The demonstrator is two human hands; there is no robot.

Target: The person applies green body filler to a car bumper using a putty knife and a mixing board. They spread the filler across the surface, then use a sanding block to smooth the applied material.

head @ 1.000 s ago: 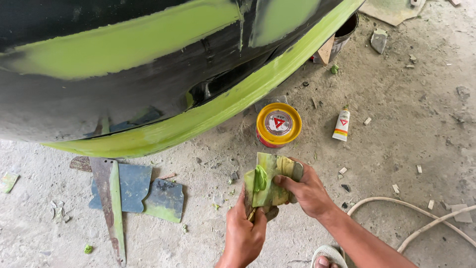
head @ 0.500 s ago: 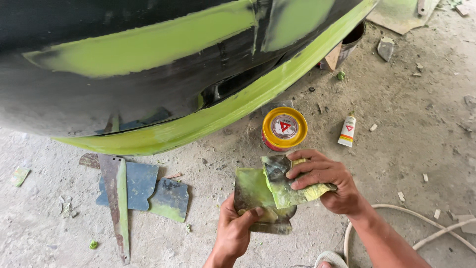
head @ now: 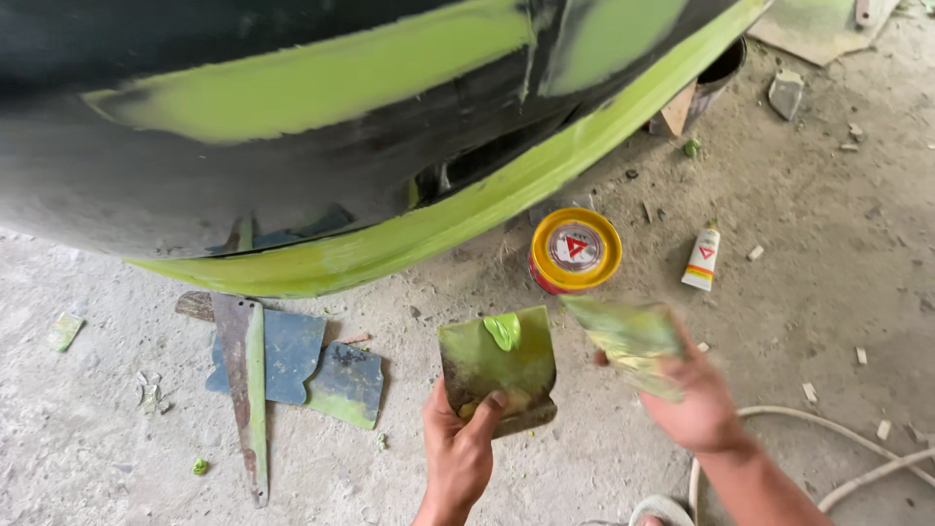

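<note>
Separated since before: two scrapers, one per hand; left hand [head: 460,450] grips putty-daubed scraper [head: 498,370], right hand [head: 693,401] grips blurred scraper [head: 628,336]; one can [head: 575,250], one tube [head: 700,259].

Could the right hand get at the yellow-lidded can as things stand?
Probably yes. The can stands on open floor just beyond the right hand with nothing between, though that hand already holds a scraper, so its grip is taken.

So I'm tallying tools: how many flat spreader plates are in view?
5: one in the left hand, one in the right hand, three on the floor. Others may be hidden.
</note>
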